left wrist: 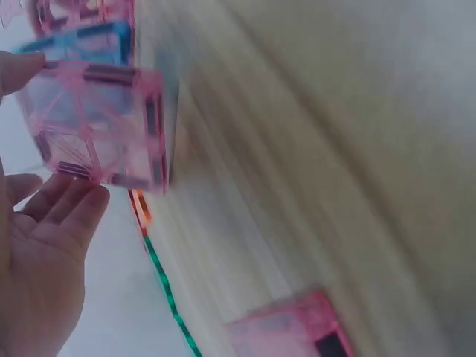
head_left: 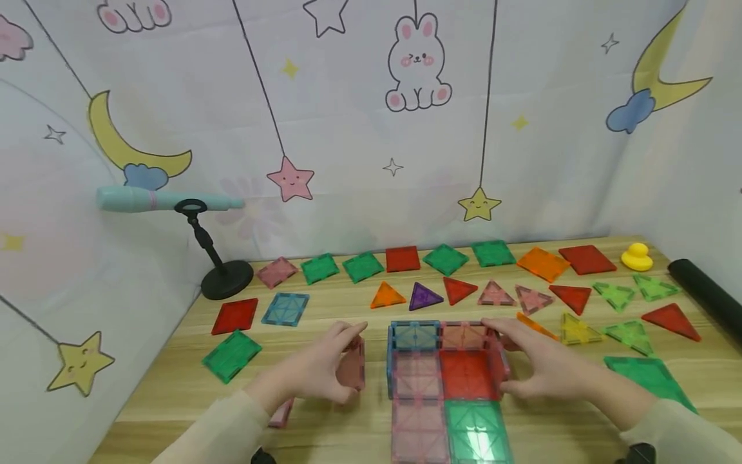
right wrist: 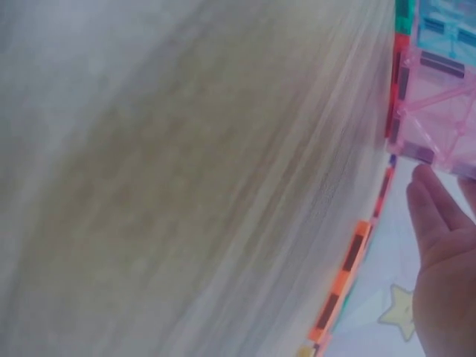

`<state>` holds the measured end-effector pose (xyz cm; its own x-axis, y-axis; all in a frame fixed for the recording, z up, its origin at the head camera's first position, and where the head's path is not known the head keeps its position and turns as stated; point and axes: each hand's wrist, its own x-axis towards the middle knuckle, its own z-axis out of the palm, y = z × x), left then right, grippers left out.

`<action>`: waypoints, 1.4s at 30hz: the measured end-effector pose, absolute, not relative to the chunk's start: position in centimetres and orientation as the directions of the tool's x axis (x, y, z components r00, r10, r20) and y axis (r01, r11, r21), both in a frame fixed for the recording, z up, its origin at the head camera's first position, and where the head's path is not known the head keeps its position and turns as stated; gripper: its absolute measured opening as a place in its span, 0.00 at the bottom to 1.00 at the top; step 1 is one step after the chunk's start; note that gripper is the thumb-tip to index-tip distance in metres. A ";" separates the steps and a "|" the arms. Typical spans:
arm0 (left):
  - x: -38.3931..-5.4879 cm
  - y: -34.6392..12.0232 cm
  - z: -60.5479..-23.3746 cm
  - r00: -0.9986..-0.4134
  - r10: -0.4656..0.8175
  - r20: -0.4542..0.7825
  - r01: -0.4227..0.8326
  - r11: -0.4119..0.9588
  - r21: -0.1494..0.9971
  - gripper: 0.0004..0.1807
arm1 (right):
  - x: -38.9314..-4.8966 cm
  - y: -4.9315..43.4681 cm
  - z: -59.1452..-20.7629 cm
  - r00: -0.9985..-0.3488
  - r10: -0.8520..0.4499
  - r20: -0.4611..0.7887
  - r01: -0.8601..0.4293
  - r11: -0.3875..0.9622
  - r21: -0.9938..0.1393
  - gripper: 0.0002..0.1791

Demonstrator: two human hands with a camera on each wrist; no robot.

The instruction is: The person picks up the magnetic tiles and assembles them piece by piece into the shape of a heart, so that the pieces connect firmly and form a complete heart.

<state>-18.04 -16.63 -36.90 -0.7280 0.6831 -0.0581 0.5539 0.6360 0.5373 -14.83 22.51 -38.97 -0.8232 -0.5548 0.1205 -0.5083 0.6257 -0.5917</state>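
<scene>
My left hand [head_left: 319, 364] holds a clear pink square magnetic tile [left wrist: 97, 126] on edge, its thumb and fingers on opposite edges. That tile stands apart from the left side of a small tile structure. On the right side my right hand [head_left: 547, 354] grips an upright pink square tile [head_left: 498, 361] between thumb and fingers. The structure has a blue upright tile [head_left: 415, 335] and a pink one [head_left: 462, 335] at the back, and a blue wall tile [head_left: 390, 367] on the left. Its floor shows red [head_left: 466, 374], pink [head_left: 420, 433] and green [head_left: 478, 425] squares.
Another pink tile [head_left: 281, 414] lies beneath my left forearm. Square tiles, such as a red one [head_left: 402, 259], line the table's back; several triangles, including a purple one [head_left: 425, 296], lie nearer. A black stand [head_left: 226, 278], yellow duck [head_left: 636, 256] and black cylinder [head_left: 704, 296] are at the sides.
</scene>
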 end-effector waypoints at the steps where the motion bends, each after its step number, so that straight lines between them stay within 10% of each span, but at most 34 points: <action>1: -17.5 -16.5 -36.7 -0.712 0.701 -0.041 0.561 0.604 0.567 0.55 | -14.8 22.5 -39.0 -0.823 -0.554 0.124 -0.510 0.627 -0.588 0.49; 16: -13.6 -15.3 -37.6 -0.642 0.766 0.041 0.493 0.371 0.787 0.65 | -15.4 21.9 -38.9 -0.809 -0.571 0.139 -0.533 0.613 -0.583 0.49; 42: -12.4 -15.0 -38.3 -0.653 0.737 0.173 0.600 0.365 0.712 0.63 | -15.6 21.4 -38.5 -0.840 -0.527 0.127 -0.496 0.652 -0.573 0.49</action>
